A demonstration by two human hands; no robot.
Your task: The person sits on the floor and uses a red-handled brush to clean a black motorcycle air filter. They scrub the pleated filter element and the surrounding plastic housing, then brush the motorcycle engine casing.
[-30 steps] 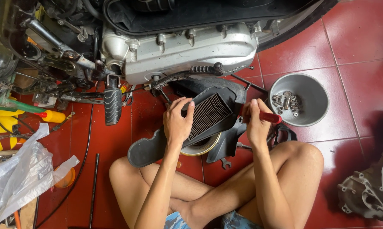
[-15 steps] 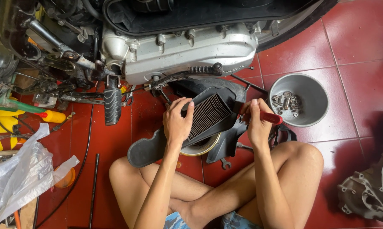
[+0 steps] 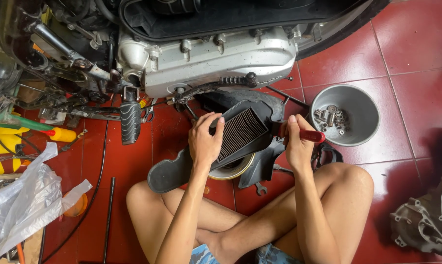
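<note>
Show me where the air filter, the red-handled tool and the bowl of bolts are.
air filter (image 3: 240,131), head view, on its pleated dark mesh.
red-handled tool (image 3: 313,135), head view, on the red handle beside the right hand.
bowl (image 3: 365,110), head view, on its bare inner wall.

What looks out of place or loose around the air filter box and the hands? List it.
Mostly disassembly clutter. The left hand steadies the black air filter box with its pleated element exposed; the right hand grips a red-handled tool. Loose bolts sit in the grey bowl, a wrench lies on the red tiles, and an engine cover lies detached at right.
</note>
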